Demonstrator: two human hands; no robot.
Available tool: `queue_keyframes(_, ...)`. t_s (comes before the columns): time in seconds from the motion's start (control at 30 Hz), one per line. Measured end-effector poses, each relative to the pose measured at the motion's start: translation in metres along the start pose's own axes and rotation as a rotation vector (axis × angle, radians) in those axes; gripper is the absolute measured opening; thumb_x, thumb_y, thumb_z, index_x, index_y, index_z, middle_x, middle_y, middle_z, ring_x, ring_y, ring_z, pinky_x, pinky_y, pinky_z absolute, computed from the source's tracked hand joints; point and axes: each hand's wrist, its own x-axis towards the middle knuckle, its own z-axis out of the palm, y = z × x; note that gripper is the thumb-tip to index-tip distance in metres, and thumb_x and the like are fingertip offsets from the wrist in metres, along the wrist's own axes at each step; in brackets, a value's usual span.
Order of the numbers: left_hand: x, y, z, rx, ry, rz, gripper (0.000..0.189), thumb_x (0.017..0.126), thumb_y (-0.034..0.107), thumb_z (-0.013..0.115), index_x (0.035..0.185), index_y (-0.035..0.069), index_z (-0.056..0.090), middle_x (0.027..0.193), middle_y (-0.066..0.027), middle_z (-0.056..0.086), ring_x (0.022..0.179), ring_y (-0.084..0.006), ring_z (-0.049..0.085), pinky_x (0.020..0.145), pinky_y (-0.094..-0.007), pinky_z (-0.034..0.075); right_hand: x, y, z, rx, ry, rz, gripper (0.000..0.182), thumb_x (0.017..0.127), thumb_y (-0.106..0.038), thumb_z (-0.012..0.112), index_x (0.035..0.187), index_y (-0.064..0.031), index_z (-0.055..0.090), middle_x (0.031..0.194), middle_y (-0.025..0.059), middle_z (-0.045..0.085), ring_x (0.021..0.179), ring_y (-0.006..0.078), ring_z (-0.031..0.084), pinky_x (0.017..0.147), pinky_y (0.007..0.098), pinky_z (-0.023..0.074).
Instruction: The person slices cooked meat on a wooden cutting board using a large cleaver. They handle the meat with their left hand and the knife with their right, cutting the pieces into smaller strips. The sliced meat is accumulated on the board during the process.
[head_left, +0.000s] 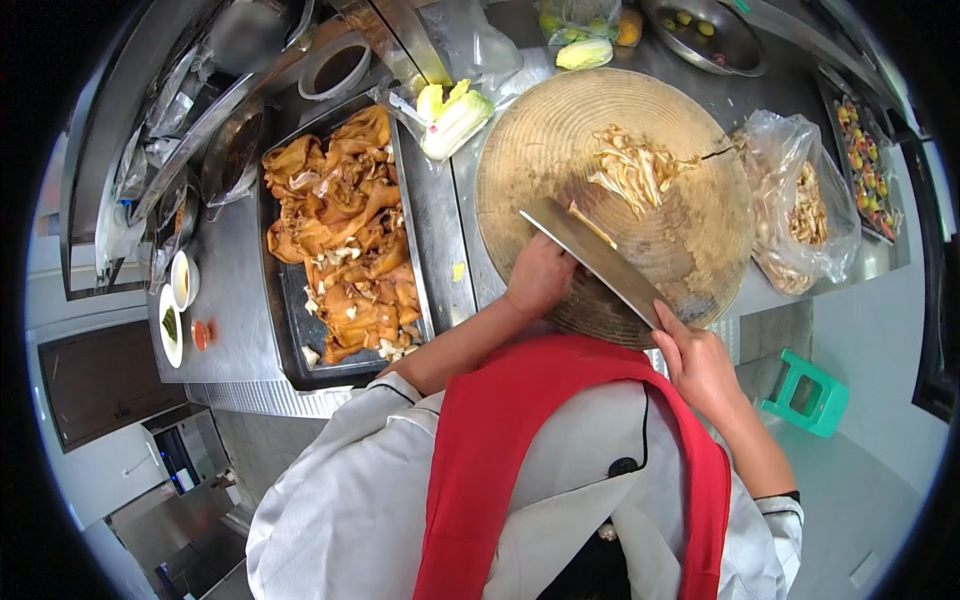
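Note:
My right hand (697, 360) grips the handle end of a broad Chinese cleaver (600, 262), whose blade slants across the near part of a round wooden chopping block (540, 120). My left hand (546, 276) is close against the near side of the blade, low over the block. Its fingertips, and anything under them, are hidden. A thin pale strip (592, 225) of food lies just beyond the blade. Farther back on the block is a loose pile of thin light-brown slices (637, 169), apparently cooked meat.
To the left, a black tray (289, 330) holds braised brown meat. Napa cabbage (456, 124) lies between tray and block. At right sits a clear plastic bag (810, 210) of slices. A metal bowl (705, 45) stands behind, and a green stool (810, 394) is on the floor.

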Motion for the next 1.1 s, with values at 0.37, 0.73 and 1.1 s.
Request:
queue_keyframes(0.37, 0.005, 0.003, -0.006, -0.011, -0.026, 0.006, 0.028, 0.073, 0.004, 0.064, 0.099, 0.006, 0.07, 0.108, -0.0156, 0.064, 0.107, -0.0372, 0.059, 0.095, -0.0449, 0.048, 0.035, -0.003, 0.019, 0.059, 0.019, 0.006, 0.044, 0.1, -0.031, 0.054, 0.131, -0.0011, 0.059, 0.081, 0.0294, 0.065, 0.074, 0.0465, 0.065, 0.068, 0.0527, 0.0511)
queue_keyframes(0.73, 0.007, 0.008, -0.012, -0.091, 0.008, 0.032, 0.03, 0.072, 0.001, 0.064, 0.102, 0.004, 0.067, 0.11, -0.0177, 0.062, 0.109, -0.0402, 0.057, 0.097, -0.0458, 0.048, 0.043, -0.006, 0.016, 0.014, -0.056, 0.088, 0.042, 0.1, -0.031, 0.054, 0.128, 0.0006, 0.061, 0.074, 0.0291, 0.064, 0.072, 0.0463, 0.065, 0.068, 0.0527, 0.0511)
queue_keyframes(1.1, 0.008, 0.01, -0.016, -0.055, -0.014, 0.019, 0.033, 0.074, 0.001, 0.062, 0.106, 0.004, 0.064, 0.124, -0.0182, 0.057, 0.123, -0.0393, 0.051, 0.106, -0.0473, 0.042, 0.084, 0.017, 0.005, 0.286, 0.082, 0.114, 0.04, 0.103, -0.032, 0.048, 0.118, 0.0003, 0.066, 0.089, 0.0305, 0.066, 0.09, 0.0475, 0.064, 0.082, 0.0456, 0.0515)
